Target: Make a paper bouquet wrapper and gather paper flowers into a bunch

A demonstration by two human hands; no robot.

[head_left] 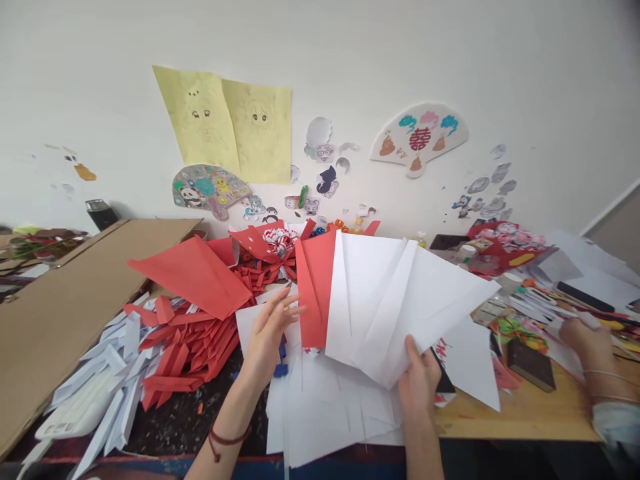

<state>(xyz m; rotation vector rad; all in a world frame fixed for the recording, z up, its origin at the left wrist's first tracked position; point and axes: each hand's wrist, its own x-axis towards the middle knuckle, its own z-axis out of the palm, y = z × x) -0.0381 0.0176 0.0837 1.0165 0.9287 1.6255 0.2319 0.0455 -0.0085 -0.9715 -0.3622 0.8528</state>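
Observation:
My right hand pinches the lower edge of a large folded white paper, thumb on the front. A creased red paper panel stands along its left side; whether the two are joined I cannot tell. My left hand is beside the red panel, fingers stretched and slightly apart, a bit blurred at the tips, holding nothing. Below the raised paper lie flat white sheets. Left of my left hand is a heap of folded red paper strips, with a larger red sheet on top.
White folded strips and a white power strip lie at left by a cardboard box. Red-wrapped bouquets stand behind. At right, another person's hand is over a cluttered wooden table with a dark notebook.

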